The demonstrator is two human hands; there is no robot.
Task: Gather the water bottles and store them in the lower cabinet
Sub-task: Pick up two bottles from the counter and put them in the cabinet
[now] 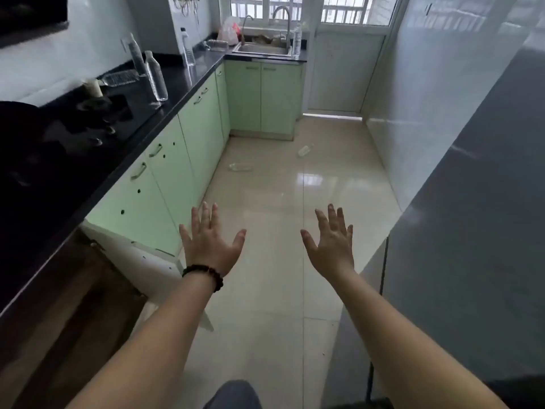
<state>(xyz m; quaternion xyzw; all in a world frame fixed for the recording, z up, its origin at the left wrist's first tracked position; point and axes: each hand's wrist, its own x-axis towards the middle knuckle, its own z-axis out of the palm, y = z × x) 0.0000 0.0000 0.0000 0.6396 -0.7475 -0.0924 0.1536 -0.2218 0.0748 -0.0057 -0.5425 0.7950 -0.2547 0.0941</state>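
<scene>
We stand at the very start: both our left hand (211, 242) and right hand (331, 240) hover low in the frame, fingers spread wide, holding nothing. Clear plastic bottles (156, 76) stand on the glossy black counter (177, 81) at upper left, and two more lie on the shiny tiled floor (265, 261) mid-frame. Next, we judge, comes walking forward to grasp one; the pale green cabinets (165, 184) are shut.

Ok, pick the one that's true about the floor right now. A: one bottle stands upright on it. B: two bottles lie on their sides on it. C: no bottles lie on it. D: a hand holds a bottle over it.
B: two clear bottles lie on the tiles, one nearer the green cabinets, one farther right; left hand and right hand are empty.
</scene>
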